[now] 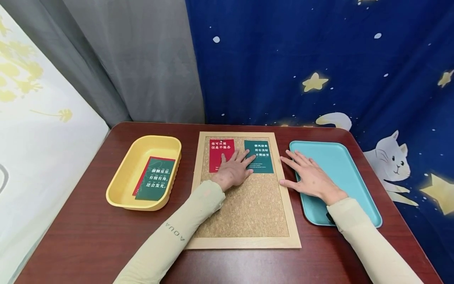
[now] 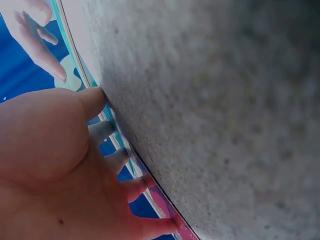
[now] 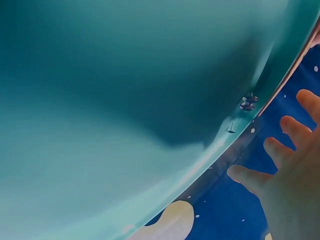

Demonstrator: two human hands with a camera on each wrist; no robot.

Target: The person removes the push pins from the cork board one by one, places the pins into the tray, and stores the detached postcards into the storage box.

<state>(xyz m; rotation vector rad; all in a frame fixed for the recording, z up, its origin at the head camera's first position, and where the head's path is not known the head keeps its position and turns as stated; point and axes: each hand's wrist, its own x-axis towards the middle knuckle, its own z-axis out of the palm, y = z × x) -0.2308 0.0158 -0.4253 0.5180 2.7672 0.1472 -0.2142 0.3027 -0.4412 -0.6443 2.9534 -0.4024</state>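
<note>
My left hand [image 1: 232, 170] lies spread on the cork board [image 1: 253, 213], its fingers reaching over a red card [image 1: 215, 157] and a green card [image 1: 264, 159], both printed with white characters. A small pin [image 1: 221, 141] shows at the red card's top edge. In the left wrist view, the fingertips of my left hand [image 2: 75, 155] meet the board's surface along the cards. My right hand [image 1: 313, 179], fingers extended, is over the left side of the blue tray [image 1: 340, 165], fingertips near the board's frame. Small dark pins [image 3: 248, 102] sit inside the tray, beyond the right hand [image 3: 295, 170].
On the left stands a yellow bin [image 1: 122, 189] with a green card [image 1: 155, 179] overlapping a red card [image 1: 138, 187]. The dark red-brown table [image 1: 88, 221] carries everything. Behind it hang a grey curtain [image 1: 142, 59] and a blue starry curtain [image 1: 262, 71].
</note>
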